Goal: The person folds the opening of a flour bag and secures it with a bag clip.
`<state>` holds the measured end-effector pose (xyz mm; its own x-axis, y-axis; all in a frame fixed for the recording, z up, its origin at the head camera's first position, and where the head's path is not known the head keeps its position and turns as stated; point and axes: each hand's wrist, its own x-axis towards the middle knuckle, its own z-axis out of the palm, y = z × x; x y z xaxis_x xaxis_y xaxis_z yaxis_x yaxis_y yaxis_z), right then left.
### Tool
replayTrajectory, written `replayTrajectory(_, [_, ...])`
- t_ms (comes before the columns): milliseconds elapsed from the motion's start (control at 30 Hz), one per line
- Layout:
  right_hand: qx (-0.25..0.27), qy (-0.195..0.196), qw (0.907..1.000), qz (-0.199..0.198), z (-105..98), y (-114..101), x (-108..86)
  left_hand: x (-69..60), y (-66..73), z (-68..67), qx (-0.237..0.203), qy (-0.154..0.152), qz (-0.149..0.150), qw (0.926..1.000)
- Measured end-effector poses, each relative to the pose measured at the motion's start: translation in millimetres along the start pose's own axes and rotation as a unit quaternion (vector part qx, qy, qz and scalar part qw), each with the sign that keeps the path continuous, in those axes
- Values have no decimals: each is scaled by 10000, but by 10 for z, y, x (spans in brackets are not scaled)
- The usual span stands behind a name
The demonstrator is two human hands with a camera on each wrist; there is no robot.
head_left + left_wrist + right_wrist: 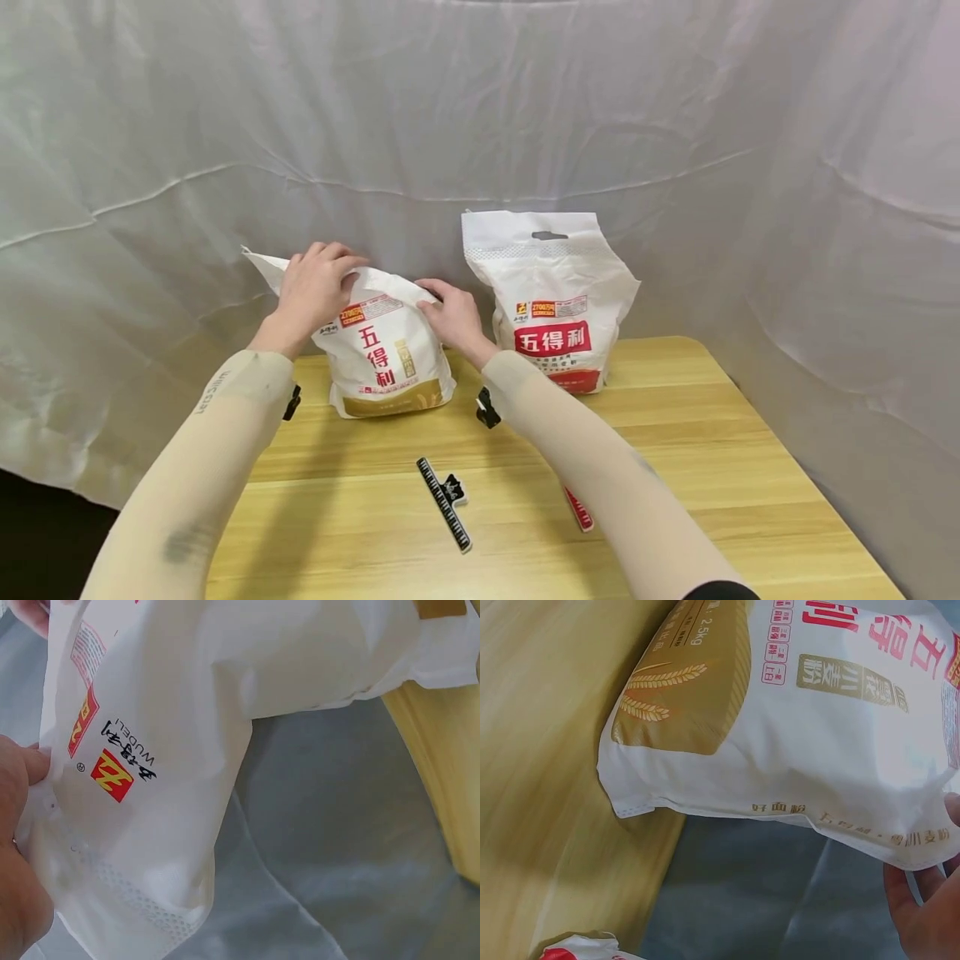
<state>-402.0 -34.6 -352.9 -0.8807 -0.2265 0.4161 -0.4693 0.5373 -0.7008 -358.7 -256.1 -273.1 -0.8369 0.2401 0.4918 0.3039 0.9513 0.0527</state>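
A white flour bag with a gold base panel stands on the table at the back left, its top folded over. My left hand holds the folded top edge left of its middle. At the top's right end, my right hand pinches the fold between thumb and fingers. In the left wrist view, the left thumb presses the bag near its small red logo. The right wrist view has the right fingers behind the bag's edge, with the thumb in front.
A second flour bag with red print stands upright to the right, its top unfolded. Nearer on the wooden table lies a black piano-key clip. A red clip is partly hidden by the right forearm. Grey cloth hangs behind.
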Motion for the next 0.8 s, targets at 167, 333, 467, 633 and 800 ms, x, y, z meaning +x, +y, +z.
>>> replayTrajectory(167, [276, 74, 9996, 90, 0, -9, 15, 10, -38, 28, -239, 103, -164, 9995])
replayTrajectory(333, [448, 179, 9986, 206, 13, 13, 9, -16, -55, 78, -570, 268, -363, 9974])
replayTrajectory(467, [500, 252, 9979, 320, 23, 47, -5, -52, -65, 128, -852, 440, -533, 9940])
replayTrajectory(633, [494, 336, 9976, 346, 15, 79, -3, -61, -67, 183, -974, 620, -623, 9914])
replayTrajectory(800, [544, 285, 9976, 314, 24, 99, -7, -65, -64, 209, -977, 536, -745, 9910])
